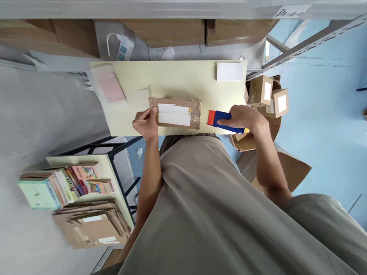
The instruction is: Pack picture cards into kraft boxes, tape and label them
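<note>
A flat cardboard box (176, 113) with a white label and clear tape at its right end lies near the front edge of the cream table (171, 74). My left hand (147, 121) is closed on its left end, thumb on top. In my right hand (242, 118) is a blue handheld tool (223, 120) with a red front end and a yellow tip at the back. Its red end points at the box, a small gap to the right of it. The fingers under the tool are partly hidden.
Pink sheets (109, 83) lie at the table's left, and a white box (229, 71) at its back right. Parcels (261, 91) fill a carton beside the right edge. Books (74, 182) and flattened cardboard (94, 226) sit on a side shelf. A metal shelf (170, 2) overhangs the back.
</note>
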`<action>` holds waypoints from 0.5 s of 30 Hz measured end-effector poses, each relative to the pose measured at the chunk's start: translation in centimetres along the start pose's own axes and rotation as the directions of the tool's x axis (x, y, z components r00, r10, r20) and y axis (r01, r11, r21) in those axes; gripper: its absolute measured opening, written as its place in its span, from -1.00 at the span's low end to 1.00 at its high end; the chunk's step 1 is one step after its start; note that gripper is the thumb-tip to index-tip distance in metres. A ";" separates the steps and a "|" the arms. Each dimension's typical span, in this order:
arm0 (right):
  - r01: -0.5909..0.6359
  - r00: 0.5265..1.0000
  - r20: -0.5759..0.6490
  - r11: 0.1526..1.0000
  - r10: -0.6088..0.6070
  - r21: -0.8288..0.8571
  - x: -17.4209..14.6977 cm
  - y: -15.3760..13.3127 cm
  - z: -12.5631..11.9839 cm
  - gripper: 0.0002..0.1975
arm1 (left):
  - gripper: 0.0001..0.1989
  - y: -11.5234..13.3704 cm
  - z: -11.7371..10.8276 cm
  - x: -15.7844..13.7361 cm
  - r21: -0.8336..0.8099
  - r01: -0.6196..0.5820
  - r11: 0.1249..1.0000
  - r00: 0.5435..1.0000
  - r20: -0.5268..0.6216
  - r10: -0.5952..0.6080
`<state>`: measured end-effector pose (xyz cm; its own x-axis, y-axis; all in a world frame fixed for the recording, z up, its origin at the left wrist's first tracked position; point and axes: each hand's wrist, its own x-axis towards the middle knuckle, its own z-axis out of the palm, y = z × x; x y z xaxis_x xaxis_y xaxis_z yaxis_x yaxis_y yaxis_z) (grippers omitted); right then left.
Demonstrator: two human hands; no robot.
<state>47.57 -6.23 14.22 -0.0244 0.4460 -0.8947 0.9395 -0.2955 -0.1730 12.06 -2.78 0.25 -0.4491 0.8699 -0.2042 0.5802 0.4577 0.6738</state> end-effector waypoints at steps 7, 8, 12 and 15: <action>-0.020 0.999 -0.026 0.997 0.018 -0.069 1.8 -1.6 1.4 -0.33 | -0.88 -0.2 -0.3 -0.2 0.022 -0.023 1.000 0.999 0.032 0.022; -0.025 0.999 -0.038 0.997 0.022 -0.072 1.9 -2.1 1.7 -0.36 | -0.88 -0.4 -0.3 -0.1 0.016 -0.030 0.999 0.999 0.034 0.030; -0.046 0.988 -0.151 0.995 0.033 -0.084 2.4 -4.4 3.7 -0.51 | -0.86 -1.2 0.0 0.1 -0.005 -0.038 0.999 0.998 0.044 0.038; -0.091 0.967 -0.246 0.992 0.068 -0.083 3.3 -5.2 5.5 -0.61 | -0.84 -1.2 0.2 0.1 -0.005 -0.033 0.999 0.998 0.046 0.033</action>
<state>40.72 -7.89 9.94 0.1245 0.6185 -0.7759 0.9629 -0.2641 -0.0560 11.42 -3.26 -0.72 -0.3978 0.8921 -0.2145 0.5910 0.4279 0.6838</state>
